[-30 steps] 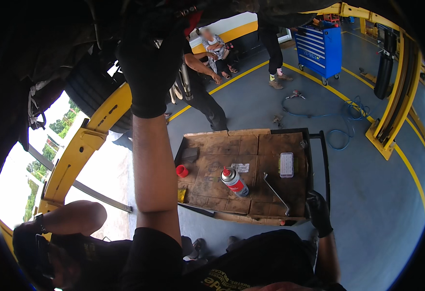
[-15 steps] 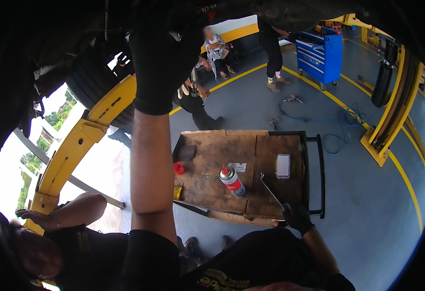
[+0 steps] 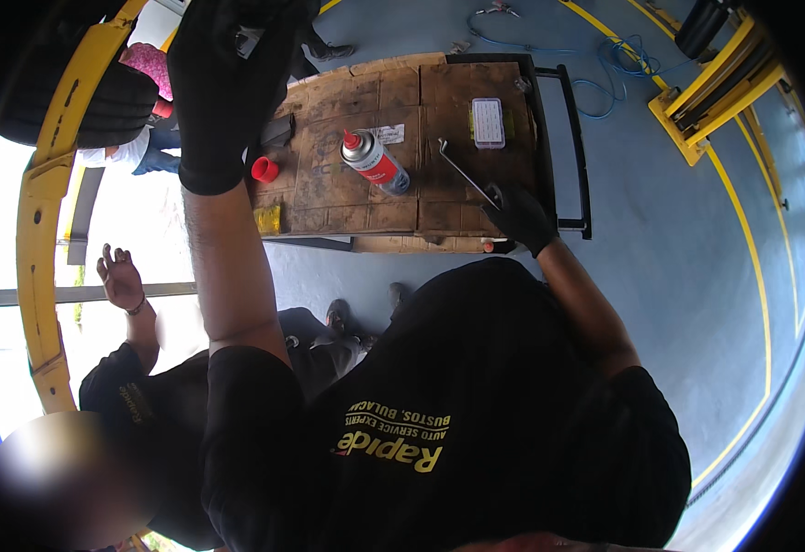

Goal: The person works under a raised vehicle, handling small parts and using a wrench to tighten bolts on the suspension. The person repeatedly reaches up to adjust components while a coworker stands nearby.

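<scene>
In the head view, the left hand (image 3: pixel 223 97) is raised in a black glove, its fingers lost in the darkness at the top edge, so I can't tell whether it grips anything. The right hand (image 3: pixel 519 216), gloved too, has its fingers closed on the near end of a wrench (image 3: pixel 465 167); the glove hides that end, while the rest slants away to the far left of the grip, over the cardboard (image 3: pixel 352 210). Just below the grip, a red-tipped thing (image 3: pixel 488 247) at the board's edge is too small to make out.

Left of that grip there's a spray can (image 3: pixel 379 164) with a red nozzle, and further left an open red cap (image 3: pixel 265 169) and a yellow packet (image 3: pixel 269 220). Beyond the grip lies a clear case (image 3: pixel 488 124); a white sheet hides whatever is in it.

The stained cardboard covers a table whose black bar handle (image 3: pixel 582 156) stands right of the grip. Past that, a blue hose (image 3: pixel 616 64) coils on the grey floor (image 3: pixel 660 276) near a yellow post (image 3: pixel 724 87). Far left, a co-worker's bare hand (image 3: pixel 122 281) is up, beside a yellow lift arm (image 3: pixel 39 230).
</scene>
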